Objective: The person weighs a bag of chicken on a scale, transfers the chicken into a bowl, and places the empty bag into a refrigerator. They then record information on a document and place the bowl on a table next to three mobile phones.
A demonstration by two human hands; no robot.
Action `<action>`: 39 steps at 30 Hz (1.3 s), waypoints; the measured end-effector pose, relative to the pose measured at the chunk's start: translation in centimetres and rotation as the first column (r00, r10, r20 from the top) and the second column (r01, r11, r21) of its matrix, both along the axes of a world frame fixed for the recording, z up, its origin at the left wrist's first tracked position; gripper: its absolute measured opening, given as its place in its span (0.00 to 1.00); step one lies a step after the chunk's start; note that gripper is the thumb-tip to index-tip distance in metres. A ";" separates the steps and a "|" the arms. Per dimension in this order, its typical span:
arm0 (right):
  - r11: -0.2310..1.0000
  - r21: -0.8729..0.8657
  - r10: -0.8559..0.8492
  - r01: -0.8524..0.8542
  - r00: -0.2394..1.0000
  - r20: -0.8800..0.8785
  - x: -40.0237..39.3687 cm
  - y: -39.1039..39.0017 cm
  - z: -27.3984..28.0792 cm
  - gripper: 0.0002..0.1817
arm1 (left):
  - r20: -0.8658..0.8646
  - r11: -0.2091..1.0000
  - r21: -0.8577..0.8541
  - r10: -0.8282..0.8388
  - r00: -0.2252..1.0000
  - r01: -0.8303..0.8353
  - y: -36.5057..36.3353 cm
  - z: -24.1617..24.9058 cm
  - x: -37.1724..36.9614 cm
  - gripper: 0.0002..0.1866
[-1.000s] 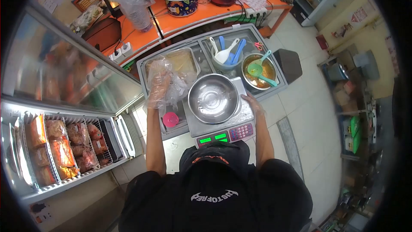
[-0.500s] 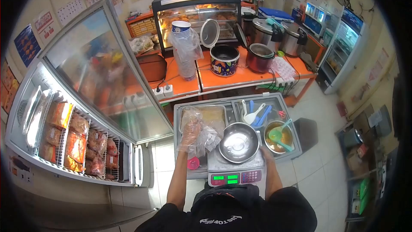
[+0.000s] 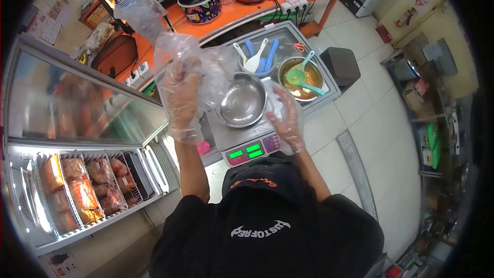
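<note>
My left hand (image 3: 182, 90), in a clear plastic glove, is raised and closed on a bunch of clear plastic bags (image 3: 218, 67). The bags spread over the left rim of a steel bowl (image 3: 242, 102), which sits on a digital scale (image 3: 218, 135) with lit green displays. My right hand (image 3: 286, 118), also gloved, is just right of the bowl above the scale, fingers apart, holding nothing. To its upper right stands a steel pot (image 3: 282, 83) of brownish liquid with a green ladle (image 3: 296, 76) in it.
White and blue spatulas (image 3: 252, 62) lie in a container behind the bowl, near red scissors (image 3: 299, 47). On the left, a fridge (image 3: 154, 195) stands open with bagged food inside. An orange counter (image 3: 226, 18) holds a patterned pot (image 3: 200, 7) and stacked cups (image 3: 136, 7).
My left hand has lifted the plastic bags up from the tray area. My right hand has come away from the scale's right side, its fingers spread. The view has turned and shifted.
</note>
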State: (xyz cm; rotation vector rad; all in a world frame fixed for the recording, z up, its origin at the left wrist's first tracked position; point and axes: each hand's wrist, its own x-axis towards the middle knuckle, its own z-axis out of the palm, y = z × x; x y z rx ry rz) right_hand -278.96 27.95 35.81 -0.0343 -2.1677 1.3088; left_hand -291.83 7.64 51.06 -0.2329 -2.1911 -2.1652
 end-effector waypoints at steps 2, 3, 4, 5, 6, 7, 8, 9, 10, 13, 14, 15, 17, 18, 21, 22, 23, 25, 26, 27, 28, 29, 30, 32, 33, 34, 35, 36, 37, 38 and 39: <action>0.995 0.057 0.091 -0.084 0.986 -0.141 -1.2 0.7 5.0 0.41 | -0.096 0.989 -0.046 -0.142 0.985 0.138 3.4 -0.3 1.2 0.10; 0.995 0.057 0.083 -0.076 0.987 -0.137 -1.6 1.5 7.0 0.41 | -0.191 0.964 -0.187 -0.222 0.956 0.187 5.4 0.3 2.3 0.11; 0.984 0.175 0.014 0.013 0.988 -0.154 -2.0 2.4 8.6 0.42 | -0.272 0.920 -0.327 -0.309 0.911 0.215 7.6 0.8 3.2 0.12; 0.952 0.291 -0.045 0.096 0.983 -0.176 -2.3 3.4 9.3 0.43 | -0.289 0.893 -0.370 -0.372 0.882 0.256 9.9 -0.4 3.5 0.13; 0.995 0.070 -0.059 0.076 0.974 -0.221 -2.8 4.6 8.8 0.40 | -0.305 0.865 -0.410 -0.427 0.851 0.287 12.2 -1.3 3.7 0.14; 0.988 -0.153 -0.077 0.037 0.962 -0.261 -3.6 5.8 7.7 0.37 | -0.239 0.877 -0.326 -0.438 0.867 0.353 14.4 -1.7 4.0 0.15; 0.993 0.099 -0.052 0.070 0.983 -0.175 -4.2 9.4 5.9 0.34 | -0.174 0.884 -0.234 -0.448 0.877 0.405 16.5 -1.8 4.1 0.17; 0.935 0.348 -0.041 0.069 0.995 -0.086 -4.7 13.7 4.6 0.31 | -0.170 0.895 -0.225 -0.425 0.889 0.385 18.2 -2.4 4.0 0.17; 0.972 0.232 0.062 -0.035 0.992 -0.107 -5.4 15.7 4.9 0.29 | -0.190 0.877 -0.174 -0.476 0.859 0.447 19.6 -3.6 3.7 0.19; 0.983 -0.146 0.117 -0.114 0.993 0.014 -9.1 21.2 0.0 0.26 | -0.230 0.889 -0.176 -0.455 0.860 0.423 20.5 -7.2 3.9 0.23; 0.929 -0.370 0.073 -0.008 0.984 0.162 -11.6 23.5 -3.9 0.26 | -0.271 0.903 -0.232 -0.416 0.868 0.361 20.6 -8.4 4.1 0.24; 0.973 0.169 -0.156 0.157 0.988 -0.023 -14.9 26.7 -9.4 0.27 | -0.225 0.909 -0.247 -0.390 0.893 0.335 19.4 -9.8 4.2 0.25; 0.901 0.348 -0.196 0.260 0.958 -0.209 -21.7 32.1 -19.5 0.30 | -0.009 0.967 -0.120 -0.227 0.974 0.225 16.0 -14.0 5.7 0.25; 0.990 0.044 -0.127 0.133 0.984 -0.125 -24.7 33.4 -22.1 0.32 | 0.082 0.970 -0.188 -0.141 0.987 0.154 13.7 -15.3 6.4 0.26; 0.712 0.559 -0.327 0.425 0.905 -0.272 -30.1 33.5 -18.5 0.34 | 0.074 0.878 -0.453 0.209 0.975 -0.154 6.0 -22.9 9.2 0.28; 0.741 0.561 -0.428 0.369 0.903 -0.029 -30.1 31.3 -14.4 0.32 | 0.144 0.876 -0.414 0.332 0.932 -0.248 4.9 -23.4 10.2 0.30; 0.771 0.553 -0.500 0.317 0.839 0.215 -30.0 30.2 -12.4 0.31 | 0.218 0.860 -0.378 0.442 0.870 -0.342 4.5 -23.8 10.9 0.32; 0.751 0.581 -0.550 0.313 0.784 0.289 -33.3 31.4 -16.2 0.28 | 0.379 0.861 -0.348 0.490 0.785 -0.370 4.6 -24.1 10.7 0.32; 0.734 0.606 -0.595 0.307 0.721 0.355 -34.6 32.0 -18.5 0.26 | 0.524 0.855 -0.323 0.518 0.675 -0.406 4.3 -24.3 10.6 0.33; 0.743 0.606 -0.577 0.285 0.732 0.364 -34.8 32.8 -20.1 0.26 | 0.380 0.835 -0.360 0.539 0.752 -0.416 2.4 -30.3 11.1 0.33; 0.820 0.528 -0.490 0.220 0.747 0.450 -34.9 33.7 -22.0 0.22 | 0.386 0.821 -0.371 0.561 0.732 -0.434 3.1 -29.5 10.8 0.33; 0.885 0.439 -0.395 0.157 0.752 0.527 -35.0 33.2 -22.9 0.20 | 0.526 0.846 -0.275 0.531 0.665 -0.458 4.7 -27.6 9.7 0.31; 0.890 0.433 -0.378 0.139 0.756 0.534 -34.5 31.8 -22.7 0.20 | 0.649 0.856 -0.173 0.471 0.597 -0.487 5.6 -26.6 8.4 0.29; 0.781 0.581 -0.483 0.227 0.811 0.332 -30.4 29.4 -19.8 0.19 | 0.620 0.851 -0.181 0.488 0.615 -0.493 5.0 -31.4 7.3 0.27; 0.850 0.468 -0.440 0.243 0.816 0.375 -27.1 26.8 -15.4 0.19 | 0.592 0.856 -0.183 0.489 0.641 -0.483 4.5 -33.1 7.1 0.25; 0.900 0.348 -0.398 0.260 0.818 0.416 -23.3 23.8 -10.9 0.19 | 0.597 0.859 -0.192 0.486 0.639 -0.474 4.0 -33.4 7.2 0.25; 0.923 0.341 -0.310 0.180 0.871 0.382 -20.4 22.6 -9.3 0.19 | 0.571 0.883 -0.137 0.440 0.693 -0.448 3.6 -33.9 7.4 0.22; 0.936 0.337 -0.222 0.100 0.911 0.347 -17.3 21.4 -8.4 0.18 | 0.545 0.906 -0.080 0.388 0.743 -0.415 3.3 -34.0 7.9 0.19; 0.992 0.123 -0.085 0.037 0.909 0.408 -13.7 19.6 -8.3 0.16 | 0.560 0.914 -0.088 0.375 0.739 -0.397 3.2 -33.7 8.6 0.19; 0.995 -0.100 0.055 -0.012 0.900 0.432 -10.3 18.0 -8.7 0.15 | 0.537 0.922 -0.042 0.347 0.769 -0.386 3.1 -32.9 9.0 0.17; 0.987 0.148 -0.002 -0.067 0.906 0.423 -7.0 16.9 -11.5 0.15 | 0.506 0.929 0.008 0.316 0.803 -0.370 3.0 -32.1 9.1 0.16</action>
